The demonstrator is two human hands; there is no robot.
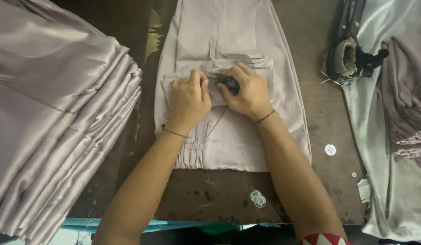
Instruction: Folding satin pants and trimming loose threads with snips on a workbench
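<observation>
Step in hand: trimming at a fold of the pale mauve garment [233, 131], which lies flat at centre frame on the dark tabletop [219, 193], gathered hem toward the lower edge.

Left hand [188, 100]: fingers curled and pressed together, thumb and forefinger pinching the folded fabric edge just left of the tool, holding it taut. Thin band on the wrist.

Right hand [247, 93]: fingers closed around a small dark thread snipper [225, 81], its metal tip pointing left toward the left hand's pinch. The two hands almost touch over the fold. Can't tell if the blades are open or closed; the hand covers most of it.

A loose thread [218, 121] runs down from under the hands across the cloth, so my read is that stray threads are being cleaned off the seam.

Around it:
- Left of frame: tall stack of folded satin pieces [56, 118], same colour, just beside the garment.
- Right edge: pile of pale silvery cloth [383, 149], crumpled mauve cloth on top.
- Upper right: dark strap-like object [351, 54], unclear what it is.
- Round white stickers on the bare wood, lower centre [258, 198] and right [330, 149].

Next move, as a judgement: needs the tip kept on the thread only, fabric held tight, blade clear of the satin, which would nick easily.
</observation>
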